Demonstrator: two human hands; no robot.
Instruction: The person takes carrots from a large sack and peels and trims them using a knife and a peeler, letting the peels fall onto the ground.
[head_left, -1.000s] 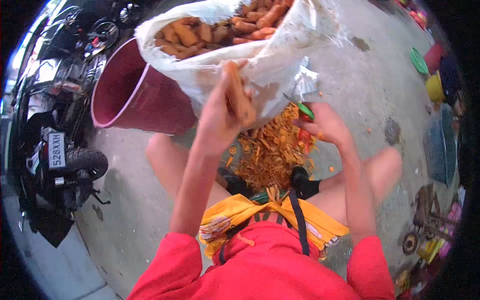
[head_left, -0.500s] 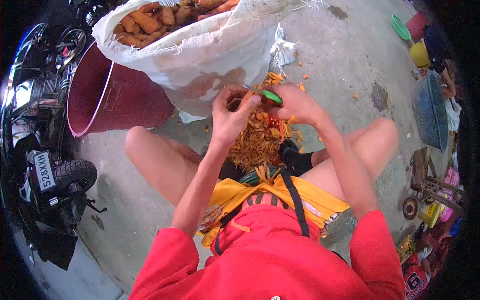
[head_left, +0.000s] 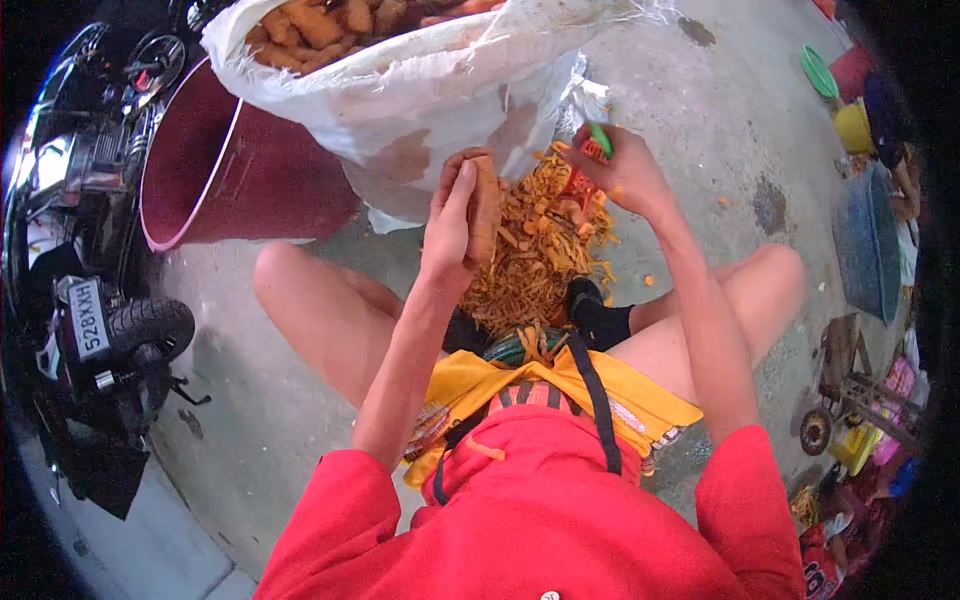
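Note:
My left hand (head_left: 452,218) is closed round a thick orange-brown carrot (head_left: 484,212), held upright along the palm. To its right, my right hand (head_left: 628,172) has its fingers wrapped round a green-handled knife (head_left: 601,138); the blade cannot be made out. Just below those fingers shows a red forked piece (head_left: 578,190), like a peeler, and whether the hand grips it too I cannot tell. Beneath both hands spreads a heap of orange peelings (head_left: 530,270) on the floor between my legs.
A white woven sack (head_left: 400,130) full of carrots (head_left: 315,28) stands ahead, beside a dark red tub (head_left: 285,180). Motorcycles (head_left: 110,330) are on the left. Along the right are a blue-grey basin (head_left: 866,245), a small wheeled cart (head_left: 845,390) and other people.
My right hand has moved away from the carrot, up and right, with the green-handled knife. The carrot now stands more upright and in plainer view in my left hand.

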